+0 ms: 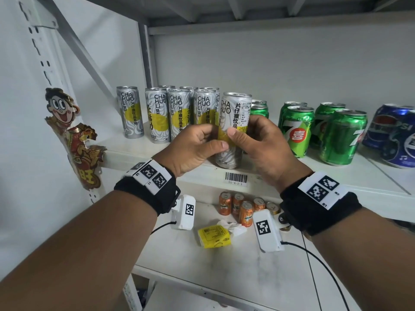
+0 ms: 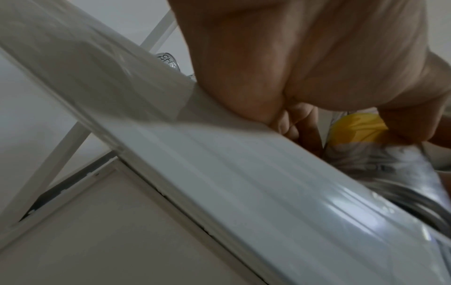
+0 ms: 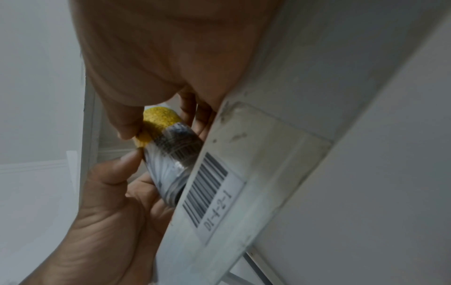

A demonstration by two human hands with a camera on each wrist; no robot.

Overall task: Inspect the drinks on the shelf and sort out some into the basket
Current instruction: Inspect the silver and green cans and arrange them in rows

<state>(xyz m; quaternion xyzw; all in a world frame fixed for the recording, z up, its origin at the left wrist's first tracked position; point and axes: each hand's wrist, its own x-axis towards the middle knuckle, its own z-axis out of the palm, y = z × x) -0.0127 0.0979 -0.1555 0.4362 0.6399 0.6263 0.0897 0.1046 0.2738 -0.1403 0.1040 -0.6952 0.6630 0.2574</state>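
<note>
A tall silver-and-yellow CHA HUO LI can [image 1: 235,108] is upright at the front edge of the white shelf [image 1: 139,153]. Both hands hold it around its yellow band. My left hand [image 1: 213,140] grips it from the left, thumb in front and fingers curled behind. My right hand [image 1: 240,135] grips it from the right, thumb on the label. The right wrist view shows the can [image 3: 171,154] between both thumbs, above the shelf lip. In the left wrist view the can [image 2: 366,154] is partly hidden by the shelf edge. No basket is in view.
More silver cans [image 1: 157,115] stand in rows behind and to the left. Green 7-Up cans [image 1: 318,131] and blue Pepsi cans [image 1: 395,138] stand to the right. The lower shelf holds orange cans [image 1: 244,209] and a yellow tissue pack [image 1: 214,237]. A barcode label [image 1: 235,178] marks the shelf lip.
</note>
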